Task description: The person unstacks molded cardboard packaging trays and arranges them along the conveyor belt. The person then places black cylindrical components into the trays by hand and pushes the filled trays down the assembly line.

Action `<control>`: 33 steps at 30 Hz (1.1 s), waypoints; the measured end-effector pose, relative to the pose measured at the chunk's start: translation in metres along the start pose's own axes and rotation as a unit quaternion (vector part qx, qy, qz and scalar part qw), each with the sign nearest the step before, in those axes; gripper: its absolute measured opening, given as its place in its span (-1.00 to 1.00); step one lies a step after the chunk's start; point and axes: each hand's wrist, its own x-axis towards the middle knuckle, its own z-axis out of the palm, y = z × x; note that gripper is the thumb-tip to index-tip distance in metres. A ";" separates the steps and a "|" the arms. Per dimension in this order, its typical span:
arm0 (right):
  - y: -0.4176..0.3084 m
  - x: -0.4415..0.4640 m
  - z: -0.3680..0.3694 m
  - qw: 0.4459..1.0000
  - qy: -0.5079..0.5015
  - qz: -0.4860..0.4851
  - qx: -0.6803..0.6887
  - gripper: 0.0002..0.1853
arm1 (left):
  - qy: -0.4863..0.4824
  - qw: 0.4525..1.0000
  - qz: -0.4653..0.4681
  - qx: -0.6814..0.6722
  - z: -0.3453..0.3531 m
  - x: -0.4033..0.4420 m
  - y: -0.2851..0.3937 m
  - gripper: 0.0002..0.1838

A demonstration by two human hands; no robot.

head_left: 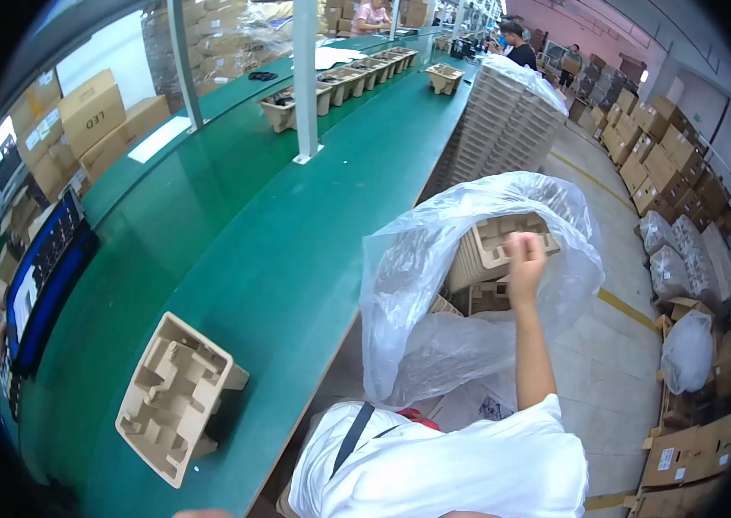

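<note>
My right hand [525,263] reaches to a stack of beige moulded-pulp trays [467,263] inside a clear plastic bag [409,319]. Its fingers are curled over the near rim of the top tray [495,246], slightly blurred. Only a sliver of my left hand [201,514] shows at the bottom edge, its fingers hidden from view. One pulp tray [177,393] lies on the green workbench [270,250], its moulded compartments facing up. That tray is apart from both hands.
A tall stack of trays [499,121] stands beyond the bag. Filled trays [344,82] line the bench's far side, near a metal post [306,86]. A dark-framed screen [46,276] is at left. Cardboard boxes [672,155] stand along the right; people [516,47] are farther back.
</note>
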 end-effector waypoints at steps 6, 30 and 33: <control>0.080 0.060 -0.096 0.982 0.176 0.012 -0.061 -0.86 | -0.268 0.906 -0.164 -0.284 0.152 -0.045 0.001 -0.75; 0.119 0.193 -0.146 0.879 -0.362 0.130 0.282 -0.41 | -0.158 0.441 -0.689 -0.553 0.510 -0.012 -0.069 -0.68; 0.204 0.227 -0.133 0.834 -0.254 0.256 0.417 -0.27 | -0.133 0.392 -0.761 -0.499 0.537 -0.066 -0.103 -0.65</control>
